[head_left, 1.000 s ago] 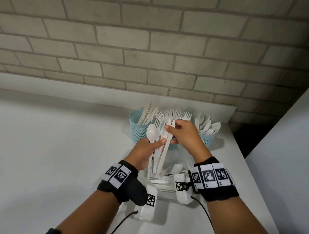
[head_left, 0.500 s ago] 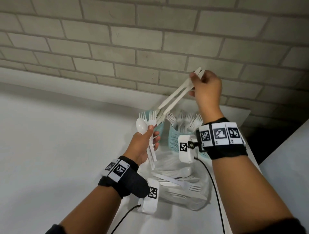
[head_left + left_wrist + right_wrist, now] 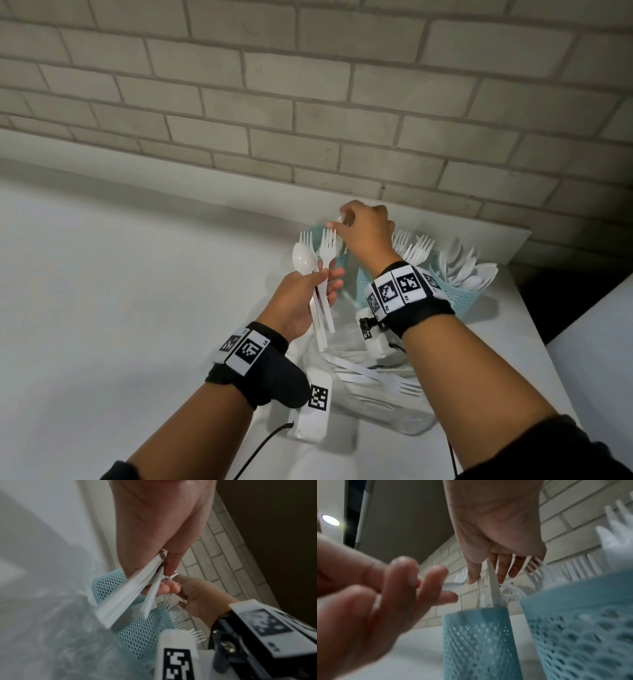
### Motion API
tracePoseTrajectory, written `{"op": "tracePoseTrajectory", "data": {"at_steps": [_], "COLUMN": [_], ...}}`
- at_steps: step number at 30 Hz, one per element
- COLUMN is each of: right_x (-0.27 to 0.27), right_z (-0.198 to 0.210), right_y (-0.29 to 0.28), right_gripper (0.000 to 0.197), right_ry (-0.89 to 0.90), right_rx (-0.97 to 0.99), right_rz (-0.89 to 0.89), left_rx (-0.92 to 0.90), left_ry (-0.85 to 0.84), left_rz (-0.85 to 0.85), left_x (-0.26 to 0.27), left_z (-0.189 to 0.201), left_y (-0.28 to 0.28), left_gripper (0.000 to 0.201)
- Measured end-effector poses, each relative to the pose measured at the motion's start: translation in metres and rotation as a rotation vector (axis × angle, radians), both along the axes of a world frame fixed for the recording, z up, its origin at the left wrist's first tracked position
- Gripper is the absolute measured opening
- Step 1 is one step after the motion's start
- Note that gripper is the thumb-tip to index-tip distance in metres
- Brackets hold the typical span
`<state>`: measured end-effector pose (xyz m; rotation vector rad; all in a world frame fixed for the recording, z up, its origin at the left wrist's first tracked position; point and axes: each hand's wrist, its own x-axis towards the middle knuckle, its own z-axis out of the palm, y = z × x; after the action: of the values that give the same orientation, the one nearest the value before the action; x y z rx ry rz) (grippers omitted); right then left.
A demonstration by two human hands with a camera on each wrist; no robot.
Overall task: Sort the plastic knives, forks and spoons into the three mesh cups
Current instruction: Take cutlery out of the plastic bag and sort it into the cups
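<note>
My right hand (image 3: 346,222) is over the leftmost teal mesh cup (image 3: 479,635) and pinches the top ends of white plastic knives (image 3: 493,585), whose lower ends stand inside that cup. My left hand (image 3: 322,277), just in front of the cup, grips a white spoon (image 3: 303,260) and two forks (image 3: 327,243) by their handles, heads up. The middle cup (image 3: 363,284) holds several forks. The right cup (image 3: 462,301) holds several spoons. The leftmost cup (image 3: 343,262) is mostly hidden behind my hands in the head view.
A clear plastic bag (image 3: 394,407) with more white cutlery, among it a fork (image 3: 383,380), lies on the white table (image 3: 137,308) under my forearms. A brick wall stands right behind the cups. The table's right edge (image 3: 520,342) drops to a dark gap.
My right hand lifted the knives out of the left hand's bundle, swung them up high, then brought them down into the leftmost cup. The left hand keeps the spoon and forks.
</note>
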<state>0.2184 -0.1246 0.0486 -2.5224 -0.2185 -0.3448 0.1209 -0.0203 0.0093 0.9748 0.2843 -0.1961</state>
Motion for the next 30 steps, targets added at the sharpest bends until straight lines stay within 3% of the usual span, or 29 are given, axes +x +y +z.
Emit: {"op": "tracePoseTrajectory", "data": {"at_steps": [2,5,8,11,16,22,30], "right_x": [-0.006,-0.025,-0.043,-0.054,-0.069,-0.081,-0.084], "right_z": [0.009,0.018,0.019,0.015,0.003,0.0,-0.008], "right_y": [-0.006,-0.015,-0.029,-0.044,-0.064,-0.077,-0.079], "right_gripper": [0.042,0.034,0.032,0.04,0.049,0.017,0.019], "right_ry": [-0.055,-0.141,-0.128,0.014,0.293,0.329,0.397], "right_rx": [0.065,0.23,0.24,0.268,0.524,0.666,0.773], "right_rz": [-0.01,0.058,0.085,0.101,0.197,0.241,0.218], "left_rx": [0.008,0.025,0.071,0.077,0.116,0.163,0.207], "left_ry": [-0.028,-0.078,-0.136,-0.164,-0.193,-0.185,-0.162], "left_rz": [-0.031,-0.107,-0.199,-0.27,-0.402,-0.474,-0.532], "left_x": [0.0,-0.002,-0.003,-0.003,-0.008,-0.011,-0.012], "left_z": [0.002,0.006,0.011,0.014,0.018,0.015,0.011], "left_y": [-0.003,-0.011,-0.018,-0.024,-0.031,-0.033,-0.032], "left_gripper": [0.019,0.022,0.026,0.024,0.021,0.022,0.017]}}
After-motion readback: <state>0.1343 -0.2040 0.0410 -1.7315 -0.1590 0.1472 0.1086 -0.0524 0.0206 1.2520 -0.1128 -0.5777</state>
